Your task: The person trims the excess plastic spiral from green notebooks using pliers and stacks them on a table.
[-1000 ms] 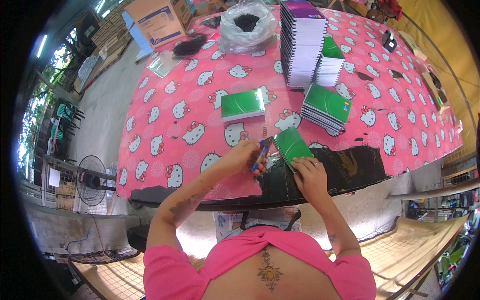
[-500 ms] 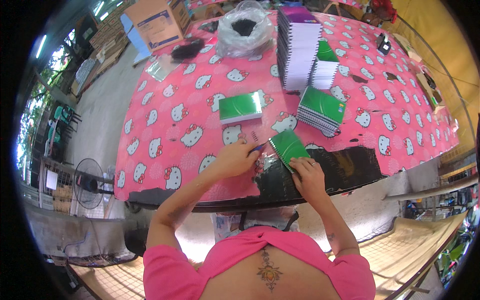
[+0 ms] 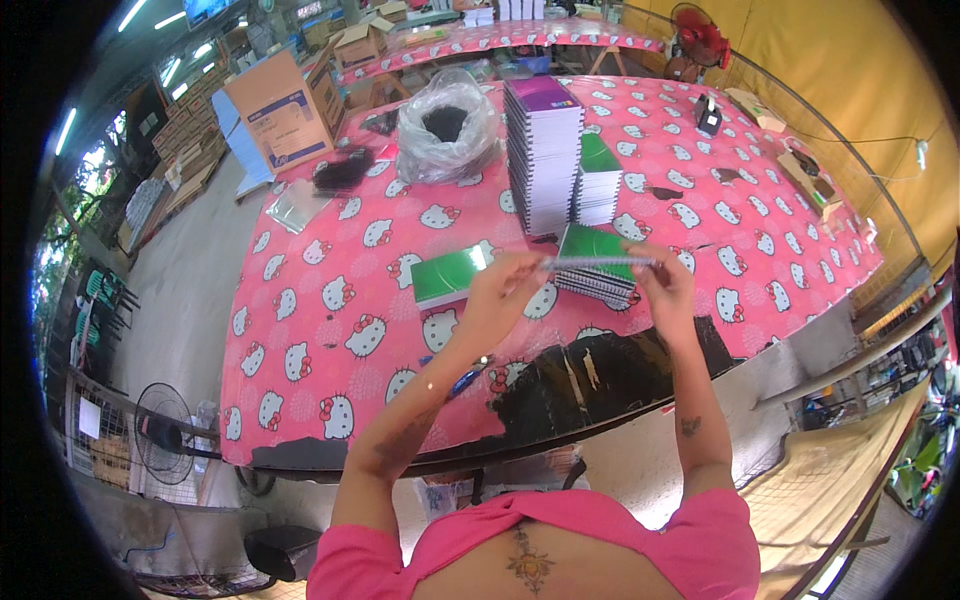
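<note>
Spiral-bound paper notebook (image 3: 604, 262), thin and rectangular, observed edge-on, raised above the table in front of the person. Left hand (image 3: 508, 285): thumb and fingers pinching its left end. Right hand (image 3: 664, 283): fingers bent, gripping the right end. Just behind it, from where I stand: a short stack of green-covered spiral notebooks (image 3: 592, 241). Beyond: a tall stack of purple-topped spiral notebooks (image 3: 548, 165). Beside the left forearm, a blue-handled metal hand tool (image 3: 468, 380) lies on the pink cat-print table cover (image 3: 300, 330).
</note>
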The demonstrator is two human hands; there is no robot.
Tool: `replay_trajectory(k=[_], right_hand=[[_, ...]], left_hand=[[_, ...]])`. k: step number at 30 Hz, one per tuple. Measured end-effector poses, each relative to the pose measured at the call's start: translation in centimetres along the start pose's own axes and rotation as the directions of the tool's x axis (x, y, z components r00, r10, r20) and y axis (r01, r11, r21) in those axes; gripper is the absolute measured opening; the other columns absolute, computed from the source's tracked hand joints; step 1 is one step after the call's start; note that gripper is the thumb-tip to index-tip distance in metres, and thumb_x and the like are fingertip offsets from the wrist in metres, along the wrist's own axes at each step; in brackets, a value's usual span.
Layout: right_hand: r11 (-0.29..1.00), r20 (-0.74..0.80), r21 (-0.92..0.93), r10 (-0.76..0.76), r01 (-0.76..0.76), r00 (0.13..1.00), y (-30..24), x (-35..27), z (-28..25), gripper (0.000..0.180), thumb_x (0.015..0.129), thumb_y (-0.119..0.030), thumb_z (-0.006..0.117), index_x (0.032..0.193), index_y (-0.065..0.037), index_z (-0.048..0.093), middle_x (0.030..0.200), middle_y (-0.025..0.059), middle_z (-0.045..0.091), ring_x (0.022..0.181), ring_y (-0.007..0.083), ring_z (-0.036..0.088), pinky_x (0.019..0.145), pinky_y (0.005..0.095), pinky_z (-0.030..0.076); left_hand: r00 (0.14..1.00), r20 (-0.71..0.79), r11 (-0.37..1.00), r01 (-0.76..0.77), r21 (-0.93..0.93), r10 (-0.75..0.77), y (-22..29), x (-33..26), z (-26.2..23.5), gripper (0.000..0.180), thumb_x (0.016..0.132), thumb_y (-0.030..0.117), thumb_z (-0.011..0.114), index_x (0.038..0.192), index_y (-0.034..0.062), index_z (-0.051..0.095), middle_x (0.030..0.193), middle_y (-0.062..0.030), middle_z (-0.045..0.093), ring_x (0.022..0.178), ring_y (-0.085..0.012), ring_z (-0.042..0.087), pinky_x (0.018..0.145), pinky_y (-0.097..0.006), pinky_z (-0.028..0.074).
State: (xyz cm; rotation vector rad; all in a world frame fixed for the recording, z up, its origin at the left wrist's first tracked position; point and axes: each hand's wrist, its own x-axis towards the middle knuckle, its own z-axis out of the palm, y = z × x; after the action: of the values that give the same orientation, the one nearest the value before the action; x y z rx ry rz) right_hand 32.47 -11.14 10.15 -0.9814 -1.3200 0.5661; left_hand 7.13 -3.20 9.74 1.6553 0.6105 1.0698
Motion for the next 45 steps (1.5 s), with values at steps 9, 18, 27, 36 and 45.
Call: replay_trajectory(k=[9, 18, 27, 36, 45], right_hand=[[0.814, 0.052, 0.465, 0.368, -0.349, 0.928, -3.1, 3.3, 0.6, 0.052, 0.097, -0.009, 0.061, 0.145, -0.003, 0.044, 0.123, 0.0134, 0.059, 0.106, 0.0194, 0.063, 0.084, 0.0331, 0.057], [0.836, -0.074, -0.485, 0.252, -0.255, 0.965, 7.6, 5.2, -4.1, 0.045, 0.085, -0.018, 0.073, 0.124, 0.001, 0.060, 0.108, 0.0143, 0.066, 0.094, 0.0207, 0.065, 0.076, 0.0374, 0.053], [0.882, -0.134, -0.275, 0.360, -0.384, 0.923, 8.1, 5.7, -3.8, 0.051, 0.083, -0.030, 0.076, 0.125, -0.002, 0.064, 0.116, 0.0140, 0.065, 0.115, 0.0224, 0.057, 0.099, 0.0369, 0.044], [0.848, 0.451, -0.288, 0.530, -0.445, 0.718, 8.3, 9.9, -5.9, 0.053, 0.092, -0.026, 0.067, 0.139, -0.004, 0.057, 0.130, 0.0103, 0.062, 0.126, 0.0210, 0.051, 0.109, 0.0358, 0.036], [0.749, 0.436, -0.218, 0.648, -0.625, 0.625, 10.7, 9.4, -6.0, 0.072, 0.089, -0.048, 0.068, 0.145, -0.005, 0.050, 0.136, 0.0106, 0.058, 0.125, 0.0210, 0.051, 0.104, 0.0354, 0.038]], left_hand=[[0.705, 0.359, 0.361, -0.652, 0.667, 0.611, 4.1, 3.2, 7.9, 0.036, 0.089, 0.015, 0.068, 0.123, 0.0063, 0.065, 0.126, -0.0205, 0.059, 0.113, -0.0356, 0.060, 0.094, -0.046, 0.050], [0.958, -0.025, 0.757, -0.210, 0.619, 0.287, -5.0, 4.8, 2.3, 0.037, 0.092, 0.017, 0.066, 0.126, 0.0032, 0.062, 0.135, -0.0239, 0.052, 0.120, -0.0403, 0.055, 0.101, -0.045, 0.045], [0.958, -0.285, 0.965, 0.052, 0.256, 0.024, -8.1, -0.5, 5.5, 0.058, 0.096, 0.020, 0.063, 0.145, 0.0004, 0.041, 0.140, -0.0207, 0.047, 0.117, -0.0295, 0.057, 0.098, -0.039, 0.047], [0.948, -0.291, 0.983, 0.161, 0.088, -0.129, -6.9, -0.1, 10.1, 0.075, 0.097, 0.024, 0.062, 0.152, -0.0044, 0.021, 0.141, -0.0288, 0.033, 0.128, -0.0375, 0.043, 0.110, -0.044, 0.037], [0.786, -0.388, 0.872, 0.474, -0.120, -0.481, -7.6, 1.1, 10.8, 0.093, 0.091, 0.038, 0.070, 0.155, -0.0017, 0.015, 0.146, -0.0283, 0.031, 0.131, -0.0346, 0.043, 0.106, -0.042, 0.041]])
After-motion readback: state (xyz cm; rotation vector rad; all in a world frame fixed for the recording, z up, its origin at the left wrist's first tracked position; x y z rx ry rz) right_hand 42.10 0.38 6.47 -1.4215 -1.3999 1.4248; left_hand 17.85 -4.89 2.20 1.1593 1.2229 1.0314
